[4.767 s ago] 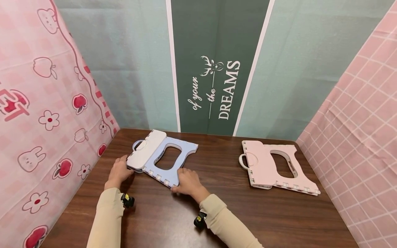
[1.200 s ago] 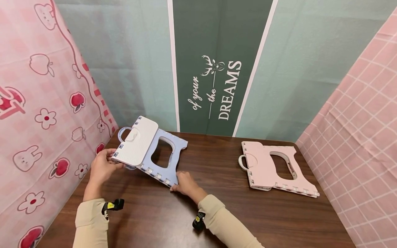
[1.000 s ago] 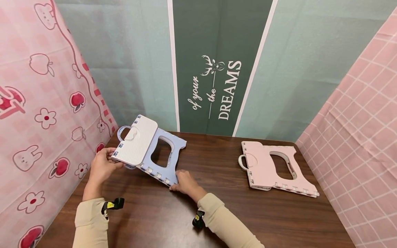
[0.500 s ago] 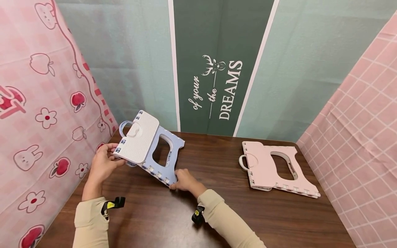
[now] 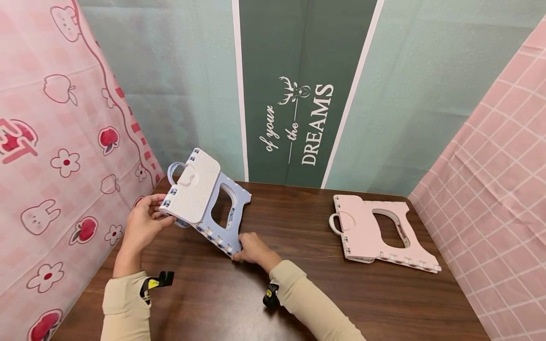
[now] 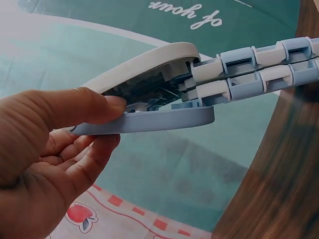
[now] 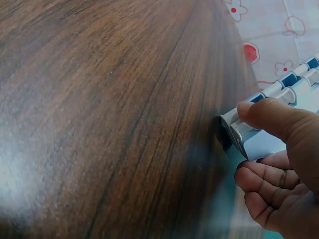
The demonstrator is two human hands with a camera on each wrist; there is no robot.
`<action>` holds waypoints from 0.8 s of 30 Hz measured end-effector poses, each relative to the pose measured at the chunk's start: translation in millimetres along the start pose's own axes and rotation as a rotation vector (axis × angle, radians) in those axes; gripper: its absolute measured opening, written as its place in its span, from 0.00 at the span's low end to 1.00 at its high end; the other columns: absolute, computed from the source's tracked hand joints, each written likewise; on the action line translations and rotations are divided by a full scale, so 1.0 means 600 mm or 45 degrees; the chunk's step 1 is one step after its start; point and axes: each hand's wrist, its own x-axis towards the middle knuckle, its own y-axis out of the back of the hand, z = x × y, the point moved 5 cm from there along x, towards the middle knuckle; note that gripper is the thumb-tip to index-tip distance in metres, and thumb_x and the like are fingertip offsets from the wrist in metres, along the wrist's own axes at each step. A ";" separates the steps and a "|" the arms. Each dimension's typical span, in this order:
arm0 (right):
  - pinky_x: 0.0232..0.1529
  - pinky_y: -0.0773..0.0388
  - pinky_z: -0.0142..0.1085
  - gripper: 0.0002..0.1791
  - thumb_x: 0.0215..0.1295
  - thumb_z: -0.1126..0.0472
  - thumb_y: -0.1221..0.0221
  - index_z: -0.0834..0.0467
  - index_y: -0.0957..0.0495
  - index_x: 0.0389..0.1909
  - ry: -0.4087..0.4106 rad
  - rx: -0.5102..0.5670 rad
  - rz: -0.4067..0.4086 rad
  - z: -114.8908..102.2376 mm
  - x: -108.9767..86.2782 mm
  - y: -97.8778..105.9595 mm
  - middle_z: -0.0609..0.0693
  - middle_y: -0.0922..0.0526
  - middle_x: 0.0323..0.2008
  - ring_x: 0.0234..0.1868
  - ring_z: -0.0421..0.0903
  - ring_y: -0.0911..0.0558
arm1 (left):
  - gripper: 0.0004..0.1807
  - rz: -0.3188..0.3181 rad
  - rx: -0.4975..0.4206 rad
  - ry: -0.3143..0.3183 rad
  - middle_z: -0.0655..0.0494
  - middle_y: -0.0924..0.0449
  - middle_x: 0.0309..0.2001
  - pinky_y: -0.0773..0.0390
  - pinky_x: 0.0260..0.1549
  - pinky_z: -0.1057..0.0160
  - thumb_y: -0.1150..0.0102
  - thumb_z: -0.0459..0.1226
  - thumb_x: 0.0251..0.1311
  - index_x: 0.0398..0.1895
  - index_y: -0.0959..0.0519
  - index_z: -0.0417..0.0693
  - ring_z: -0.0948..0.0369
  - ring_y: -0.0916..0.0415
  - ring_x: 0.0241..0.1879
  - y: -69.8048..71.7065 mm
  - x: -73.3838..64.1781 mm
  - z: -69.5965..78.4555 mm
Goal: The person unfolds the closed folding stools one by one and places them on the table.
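A folded step stool (image 5: 198,194), blue with a white ribbed top panel, is tilted with its handle end raised above the table. My left hand (image 5: 142,226) holds the near left corner of its top. In the left wrist view, the white half (image 6: 144,64) and the blue half (image 6: 164,122) of the top spread apart in a narrow V. My thumb reaches into that gap, with fingers under the blue half. My right hand (image 5: 255,250) grips the near leg end, thumb over the hinged edge (image 7: 271,92) and fingers beneath in the right wrist view.
A pink folding stool (image 5: 362,229) lies folded flat on the right of the brown wooden table (image 5: 290,222), its white handle (image 5: 332,223) facing left. Fabric walls stand close around: pink prints (image 5: 85,189) left, a green backdrop (image 5: 281,42) behind, pink grid cloth (image 5: 503,189) right.
The blue stool lay flat earlier; its handle end has risen and it has tilted steeper. My left hand has shifted up with that corner. My right hand stayed at the leg end.
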 end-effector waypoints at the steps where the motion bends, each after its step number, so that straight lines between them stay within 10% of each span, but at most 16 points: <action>1: 0.22 0.31 0.28 0.18 0.39 0.52 0.27 0.54 0.26 0.24 0.000 -0.006 0.003 0.000 0.001 -0.002 0.40 0.28 0.18 0.21 0.39 0.28 | 0.30 0.003 -0.007 -0.015 0.37 0.29 0.41 0.27 0.32 0.79 0.34 0.17 0.39 0.51 0.32 0.25 0.76 0.31 0.34 -0.001 0.000 0.001; 24: 0.26 0.27 0.29 0.18 0.41 0.51 0.29 0.57 0.26 0.25 0.067 -0.082 0.029 -0.020 0.012 -0.020 0.44 0.27 0.22 0.24 0.41 0.26 | 0.26 0.145 -0.177 -0.412 0.33 0.28 0.41 0.28 0.41 0.76 0.39 0.11 0.36 0.45 0.29 0.20 0.71 0.27 0.40 -0.033 -0.016 0.113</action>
